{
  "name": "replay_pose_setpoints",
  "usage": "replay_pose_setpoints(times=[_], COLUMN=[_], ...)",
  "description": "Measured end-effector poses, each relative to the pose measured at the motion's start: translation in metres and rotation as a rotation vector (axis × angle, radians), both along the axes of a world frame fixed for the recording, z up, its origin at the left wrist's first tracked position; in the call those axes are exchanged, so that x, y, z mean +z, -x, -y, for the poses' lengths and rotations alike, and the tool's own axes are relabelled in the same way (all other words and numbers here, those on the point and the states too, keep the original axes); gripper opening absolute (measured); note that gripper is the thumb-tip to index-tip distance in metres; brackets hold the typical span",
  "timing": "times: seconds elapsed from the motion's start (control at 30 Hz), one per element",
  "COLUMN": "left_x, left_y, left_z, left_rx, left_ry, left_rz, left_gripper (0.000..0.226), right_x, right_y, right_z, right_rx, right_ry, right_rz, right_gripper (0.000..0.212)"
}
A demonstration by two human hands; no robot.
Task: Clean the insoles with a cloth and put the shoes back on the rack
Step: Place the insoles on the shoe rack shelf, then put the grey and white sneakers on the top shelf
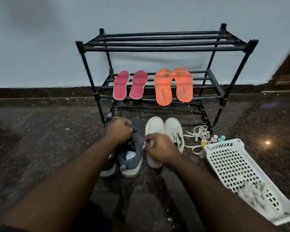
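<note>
My left hand (118,130) is curled into a fist over the far part of the grey shoe (132,158), and my right hand (159,148) is curled at that shoe's right edge, pinching something small and pale; the blur hides what it is. A second dark shoe (109,166) stands just left of the grey one, touching it. Under my right hand a pinkish cloth (153,162) shows on the floor (40,148).

Just right of my hands the pair of white shoes (164,128) stands side by side, toes toward the rack (166,46). Loose white laces (199,133) lie right of them, near some small bottles (214,138) and the far edge of the white basket (233,164), which runs along the near right.

On the rack's middle shelf the pink insoles (130,85) lie to the left and the orange insoles (173,86) to the right, their heels overhanging the near rail. The top shelf's bars are bare. Open floor stretches to the left of the shoes and the rack.
</note>
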State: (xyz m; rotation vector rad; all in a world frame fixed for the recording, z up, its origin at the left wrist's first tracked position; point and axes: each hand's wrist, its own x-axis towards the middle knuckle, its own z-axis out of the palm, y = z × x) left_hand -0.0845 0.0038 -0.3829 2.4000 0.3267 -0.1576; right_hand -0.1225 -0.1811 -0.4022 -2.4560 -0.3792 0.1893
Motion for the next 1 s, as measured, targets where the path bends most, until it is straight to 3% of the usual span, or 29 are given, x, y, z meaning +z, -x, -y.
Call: replay_pose_setpoints(times=[0.13,0.33,0.43,0.53,0.6,0.7,0.83,0.93,1.0], left_x=[-0.016,-0.035,-0.038,-0.040,-0.043,-0.050,-0.059,-0.063,-0.064], left_y=[0.057,0.078,0.074,0.065,0.063,0.062,0.064,0.069,0.073], left_z=[-0.030,-0.038,-0.047,-0.051,-0.048,-0.042,-0.027,-0.017,-0.016], left_rx=[0.002,-0.045,-0.006,0.042,0.020,-0.059,-0.237,-0.293,-0.268], left_ry=[-0.085,-0.143,-0.118,-0.066,-0.072,-0.058,0.098,0.136,0.177], left_rz=[-0.177,-0.190,-0.145,-0.137,-0.129,-0.107,-0.197,-0.242,-0.235], left_gripper=[0.011,0.011,0.010,0.023,0.026,0.023,0.034,0.037,0.034], right_x=[-0.027,-0.049,-0.053,-0.047,-0.051,-0.057,-0.045,-0.031,-0.021], right_y=[0.050,0.068,0.071,0.061,0.053,0.047,0.068,0.084,0.078], right_z=[-0.032,-0.024,-0.022,-0.047,-0.061,-0.052,-0.016,0.007,0.015], right_rx=[0.213,0.181,0.097,0.186,0.231,0.224,0.310,0.313,0.169], right_ry=[0.170,0.343,0.229,0.133,0.199,0.364,0.398,0.318,0.086], right_rz=[-0.094,-0.054,0.029,0.041,-0.028,0.037,0.053,-0.130,-0.254], right_gripper=[0.046,0.026,0.037,0.055,0.048,0.028,0.022,0.023,0.021])
